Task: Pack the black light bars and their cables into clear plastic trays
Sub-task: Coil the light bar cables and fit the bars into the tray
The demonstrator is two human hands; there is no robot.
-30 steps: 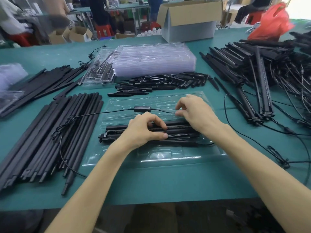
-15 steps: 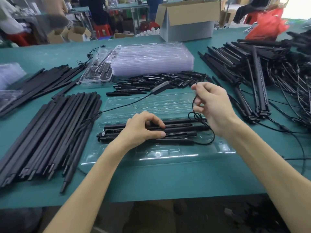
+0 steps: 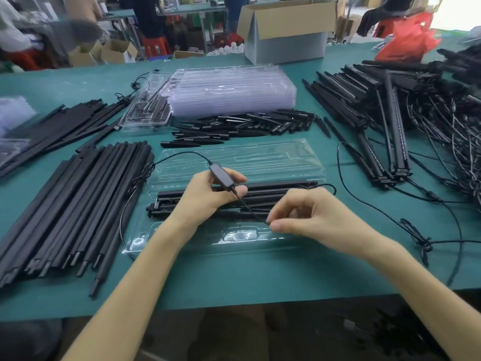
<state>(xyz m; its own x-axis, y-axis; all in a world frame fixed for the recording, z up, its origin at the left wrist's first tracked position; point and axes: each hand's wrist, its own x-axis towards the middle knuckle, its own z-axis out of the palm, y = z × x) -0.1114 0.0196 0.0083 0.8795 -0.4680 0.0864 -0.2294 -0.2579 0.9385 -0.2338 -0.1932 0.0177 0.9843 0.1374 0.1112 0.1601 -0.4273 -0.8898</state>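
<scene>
At the near edge of the green table (image 3: 234, 277): open clear tray (image 3: 234, 157), squarely in front of the person. Bars (image 3: 281, 190) lie in the tray's near half, long axis left to right, parallel to the table edge, directly under both hands.

Left hand (image 3: 205, 199): fingers and thumb curled round the controller (image 3: 221, 175), a small black inline box, held just above the bars near their middle. Right hand (image 3: 312, 214): thumb and forefinger pinching the cable (image 3: 250, 208) a short way down from the controller, other fingers loosely curled. It sits over the bars' near side, right of centre. Between the hands the cable runs diagonally, far-left to near-right.

Beyond the controller the cable arcs over the tray's far half to the left rim, bunches into a small snarl there, then drops along the tray's left end. So the slack lies to the left, and the left hand is nearer to it. A second lead curls off the bars' right end.

Judgement: bars seated, cable not yet stowed. The front pocket (image 3: 242, 235) looks unfilled, just nearside of the right hand; the coil probably belongs there. Risk: slack snagging on the loose bar pile (image 3: 73, 204) beside the tray.

Elsewhere: stack of trays (image 3: 229, 92) far centre, wired tangle (image 3: 416, 113) at right
</scene>
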